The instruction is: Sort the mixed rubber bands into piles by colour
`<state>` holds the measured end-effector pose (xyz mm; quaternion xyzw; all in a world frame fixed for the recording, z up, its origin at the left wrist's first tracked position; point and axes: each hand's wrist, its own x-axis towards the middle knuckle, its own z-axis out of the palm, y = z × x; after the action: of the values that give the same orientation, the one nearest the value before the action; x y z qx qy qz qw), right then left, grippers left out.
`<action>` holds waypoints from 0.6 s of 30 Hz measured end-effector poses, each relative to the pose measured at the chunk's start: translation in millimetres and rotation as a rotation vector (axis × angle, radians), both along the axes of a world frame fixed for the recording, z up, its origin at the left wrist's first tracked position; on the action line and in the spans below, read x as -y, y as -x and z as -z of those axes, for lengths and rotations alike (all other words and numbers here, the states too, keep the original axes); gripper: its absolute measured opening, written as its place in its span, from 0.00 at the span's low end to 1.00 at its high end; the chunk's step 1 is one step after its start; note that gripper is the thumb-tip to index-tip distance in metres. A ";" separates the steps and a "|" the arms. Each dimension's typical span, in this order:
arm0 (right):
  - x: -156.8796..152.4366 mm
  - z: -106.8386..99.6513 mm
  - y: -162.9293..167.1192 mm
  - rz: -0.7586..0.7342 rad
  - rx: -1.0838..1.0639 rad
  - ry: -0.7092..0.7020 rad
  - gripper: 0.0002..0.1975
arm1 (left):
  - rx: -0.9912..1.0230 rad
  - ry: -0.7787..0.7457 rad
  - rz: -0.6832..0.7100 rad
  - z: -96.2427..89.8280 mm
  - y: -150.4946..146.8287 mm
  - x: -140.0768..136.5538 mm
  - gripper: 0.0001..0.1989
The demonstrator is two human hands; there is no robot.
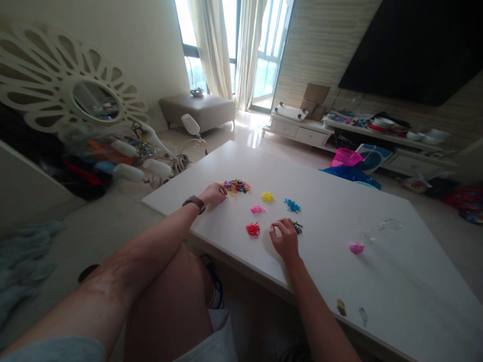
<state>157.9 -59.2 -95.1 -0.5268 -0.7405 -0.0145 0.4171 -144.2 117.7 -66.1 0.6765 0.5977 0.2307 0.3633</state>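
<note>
My left hand (214, 194), with a dark watch on its wrist, has its fingers curled at the left edge of a mixed pile (238, 186) of small coloured bands. Whatever lies in its fingertips is too small to make out. My right hand (285, 236) has thumb and forefinger bent together in a ring, beside a black pile (298, 228) that it partly hides. Anything in that pinch cannot be made out. Between and around the hands lie a yellow pile (267, 196), a pink pile (257, 209), a red pile (253, 230) and a blue pile (292, 205).
The piles lie on a white table (320, 281). To the right are a pink bundle (356, 247), a clear plastic item (390, 224) and a small yellow cartoon figure (341, 307). Beyond the table stand a pink basket (346, 157) and a bench (204, 111).
</note>
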 end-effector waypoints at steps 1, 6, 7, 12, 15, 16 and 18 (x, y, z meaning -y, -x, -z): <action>3.2 1.0 1.0 0.003 -0.014 -0.001 0.08 | 0.024 -0.007 -0.004 -1.2 2.2 -0.3 0.09; 15.6 4.4 2.8 0.032 -0.065 -0.016 0.07 | 0.132 -0.038 -0.043 -5.0 10.9 0.5 0.11; 17.6 5.2 2.7 0.037 -0.068 -0.017 0.07 | 0.151 -0.036 -0.050 -5.2 12.0 1.1 0.12; 22.9 8.9 2.2 0.038 -0.053 -0.003 0.07 | 0.218 -0.014 -0.090 -5.9 15.7 3.4 0.14; 22.7 8.8 2.3 0.045 -0.042 -0.001 0.07 | 0.242 -0.011 -0.130 -7.0 17.7 2.5 0.15; 22.6 8.4 2.4 0.048 -0.039 0.003 0.07 | 0.248 -0.013 -0.149 -7.4 18.2 1.9 0.15; 22.6 7.7 2.8 0.056 -0.040 0.012 0.07 | 0.261 -0.013 -0.186 -8.0 18.7 0.3 0.16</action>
<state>155.1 -81.8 -102.8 -0.5500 -0.7170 -0.0111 0.4281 -162.9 117.4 -58.1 0.5849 0.6037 0.3533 0.4105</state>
